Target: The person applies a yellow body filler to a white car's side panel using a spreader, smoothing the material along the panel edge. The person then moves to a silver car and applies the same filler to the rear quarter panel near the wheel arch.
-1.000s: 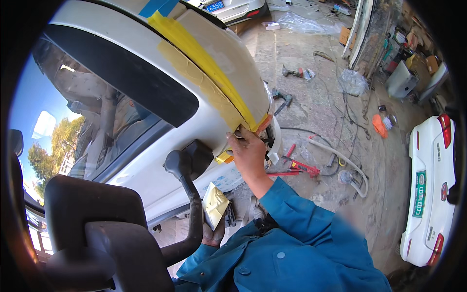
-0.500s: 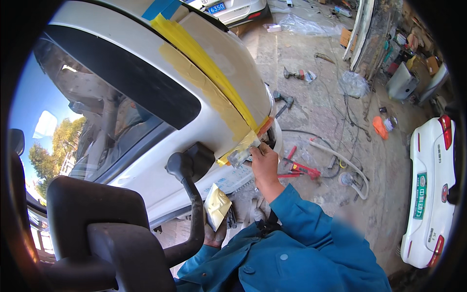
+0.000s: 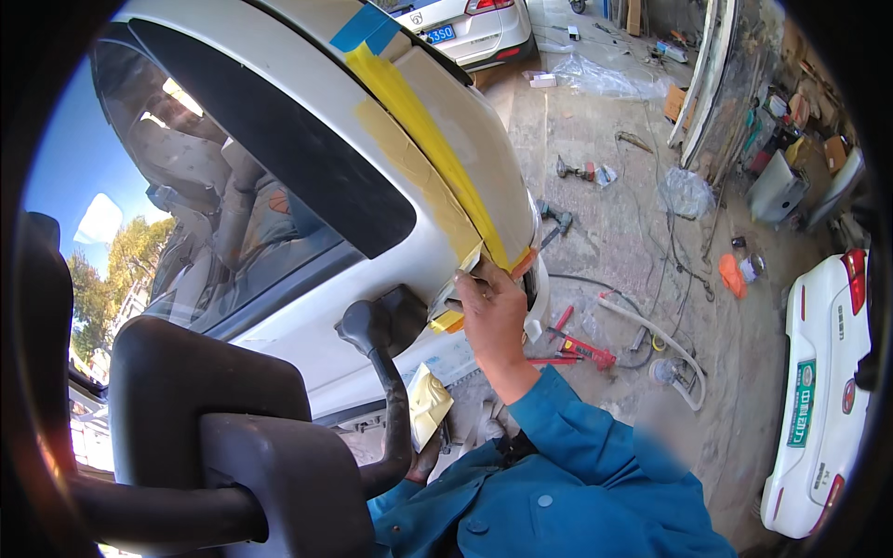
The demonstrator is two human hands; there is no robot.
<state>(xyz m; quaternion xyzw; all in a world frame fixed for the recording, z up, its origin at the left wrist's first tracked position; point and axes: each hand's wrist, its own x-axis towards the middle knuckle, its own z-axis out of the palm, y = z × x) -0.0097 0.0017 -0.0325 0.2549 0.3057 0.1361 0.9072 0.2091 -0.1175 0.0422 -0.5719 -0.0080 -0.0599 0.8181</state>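
My right hand [image 3: 493, 307] is closed on a thin flat scraper [image 3: 446, 294], held against the lower end of the masked strip on the white car body [image 3: 409, 251]. The fingers hide part of its blade. Yellow masking tape [image 3: 433, 153] runs down the panel edge, with a band of tan filler [image 3: 409, 158] beside it. Lower down, my left hand [image 3: 425, 461] grips a small board [image 3: 429, 405] carrying pale yellow putty. The board and a black mirror arm partly cover that hand.
Black mirrors [image 3: 209, 391] on a curved arm stand close at the lower left. Red tools [image 3: 586, 352], a pale hose [image 3: 651, 325], a drill [image 3: 581, 171] and cables lie on the concrete floor. Another white car [image 3: 814, 400] is at the right, and one [image 3: 484, 37] at the top.
The view has shifted, so the car sits farther right. My right hand has turned, its fingers now more over the scraper blade. My left hand still holds the putty board.
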